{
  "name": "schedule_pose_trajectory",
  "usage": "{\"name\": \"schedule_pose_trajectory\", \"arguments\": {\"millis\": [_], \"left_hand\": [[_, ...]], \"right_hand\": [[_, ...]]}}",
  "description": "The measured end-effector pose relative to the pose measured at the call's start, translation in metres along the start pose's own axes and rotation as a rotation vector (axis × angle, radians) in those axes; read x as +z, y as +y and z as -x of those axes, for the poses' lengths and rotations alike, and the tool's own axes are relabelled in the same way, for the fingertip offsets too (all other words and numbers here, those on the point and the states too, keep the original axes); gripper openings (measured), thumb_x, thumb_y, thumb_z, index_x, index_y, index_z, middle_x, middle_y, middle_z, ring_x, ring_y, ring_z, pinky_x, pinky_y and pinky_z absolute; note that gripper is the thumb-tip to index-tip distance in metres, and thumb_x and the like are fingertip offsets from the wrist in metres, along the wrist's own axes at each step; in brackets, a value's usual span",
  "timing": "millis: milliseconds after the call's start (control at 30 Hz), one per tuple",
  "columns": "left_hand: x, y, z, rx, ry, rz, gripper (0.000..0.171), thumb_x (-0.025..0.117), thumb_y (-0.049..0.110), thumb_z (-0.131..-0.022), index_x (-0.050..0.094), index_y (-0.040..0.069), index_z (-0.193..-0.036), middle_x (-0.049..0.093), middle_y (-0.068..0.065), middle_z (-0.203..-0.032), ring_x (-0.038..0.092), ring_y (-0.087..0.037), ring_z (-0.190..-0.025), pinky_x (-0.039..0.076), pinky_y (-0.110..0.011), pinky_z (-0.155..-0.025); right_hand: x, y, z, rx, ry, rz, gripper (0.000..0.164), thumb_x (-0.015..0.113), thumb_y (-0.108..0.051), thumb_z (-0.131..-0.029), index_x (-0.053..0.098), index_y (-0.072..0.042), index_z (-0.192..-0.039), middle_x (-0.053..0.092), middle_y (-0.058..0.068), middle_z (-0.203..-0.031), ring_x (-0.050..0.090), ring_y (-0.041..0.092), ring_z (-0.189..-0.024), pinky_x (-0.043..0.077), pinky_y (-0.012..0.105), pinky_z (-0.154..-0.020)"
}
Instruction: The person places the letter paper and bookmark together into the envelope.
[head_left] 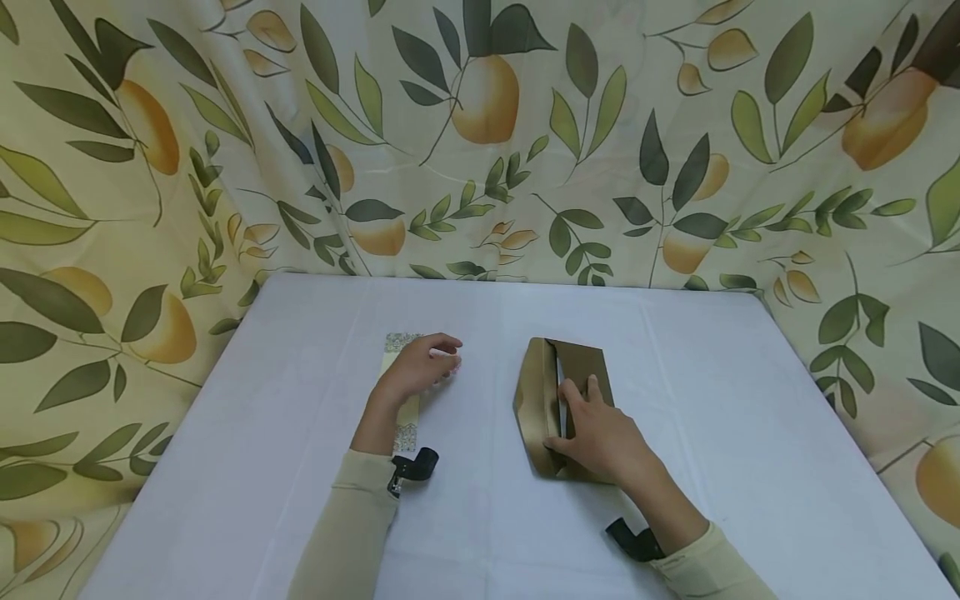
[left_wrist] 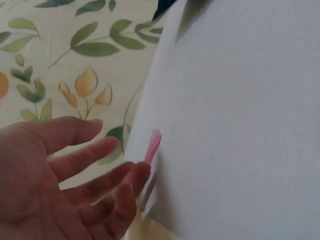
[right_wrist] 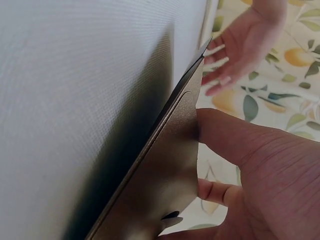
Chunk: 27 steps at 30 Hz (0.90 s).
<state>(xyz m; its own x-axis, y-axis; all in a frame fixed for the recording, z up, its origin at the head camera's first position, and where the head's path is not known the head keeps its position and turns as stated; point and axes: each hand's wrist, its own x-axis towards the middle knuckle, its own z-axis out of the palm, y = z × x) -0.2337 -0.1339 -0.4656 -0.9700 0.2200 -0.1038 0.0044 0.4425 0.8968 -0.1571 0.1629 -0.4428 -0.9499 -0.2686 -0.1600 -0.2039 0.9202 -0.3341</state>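
A gold envelope (head_left: 536,400) lies on the white table with its flap turned out to the left; a pale edge shows inside its mouth. My right hand (head_left: 603,429) grips the envelope at this mouth, with the thumb at the near part and fingers farther up. In the right wrist view, the envelope (right_wrist: 160,165) stands between the thumb and the other fingers. Over a pale yellow strip with patterned ends (head_left: 405,437), my left hand (head_left: 420,364) hovers with loosely bent fingers. A pink tassel (left_wrist: 154,145) shows just beyond those fingertips in the left wrist view.
A white cloth covers the table (head_left: 480,533). Behind and beside it hangs a fabric (head_left: 480,192) printed with leaves and fruit. Each wrist wears a black camera mount, one at the left wrist (head_left: 415,467) and one at the right wrist (head_left: 633,542).
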Motion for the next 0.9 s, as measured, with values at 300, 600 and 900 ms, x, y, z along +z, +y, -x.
{"name": "schedule_pose_trajectory", "arguments": {"millis": [300, 600, 900], "left_hand": [[-0.022, -0.01, 0.008, -0.124, 0.024, -0.036, 0.036, 0.062, 0.018, -0.103, 0.063, 0.001, -0.135, 0.063, -0.018, -0.124, 0.069, -0.027, -0.091, 0.054, -0.038, -0.08], [-0.046, -0.019, 0.015, -0.166, 0.099, -0.071, 0.035, 0.059, 0.02, -0.104, 0.064, 0.0, -0.133, 0.068, -0.017, -0.113, 0.068, -0.029, -0.087, 0.049, -0.034, -0.072], [-0.061, -0.03, 0.02, -0.192, 0.134, -0.119, 0.04, 0.067, 0.016, -0.098, 0.063, -0.002, -0.133, 0.061, -0.025, -0.125, 0.059, -0.036, -0.109, 0.049, -0.046, -0.092]], "right_hand": [[-0.001, 0.0, -0.001, -0.002, -0.014, -0.01, 0.065, 0.086, -0.035, -0.085, 0.047, -0.008, -0.129, 0.022, 0.049, -0.152, 0.052, 0.024, -0.046, 0.043, 0.037, -0.047], [-0.002, 0.0, 0.0, -0.001, -0.027, -0.018, 0.066, 0.085, -0.037, -0.086, 0.046, -0.008, -0.132, 0.02, 0.049, -0.153, 0.052, 0.024, -0.046, 0.042, 0.038, -0.048], [-0.003, -0.002, 0.001, 0.001, -0.026, -0.019, 0.068, 0.085, -0.035, -0.086, 0.046, -0.007, -0.134, 0.021, 0.049, -0.153, 0.052, 0.022, -0.046, 0.041, 0.036, -0.047]]}}
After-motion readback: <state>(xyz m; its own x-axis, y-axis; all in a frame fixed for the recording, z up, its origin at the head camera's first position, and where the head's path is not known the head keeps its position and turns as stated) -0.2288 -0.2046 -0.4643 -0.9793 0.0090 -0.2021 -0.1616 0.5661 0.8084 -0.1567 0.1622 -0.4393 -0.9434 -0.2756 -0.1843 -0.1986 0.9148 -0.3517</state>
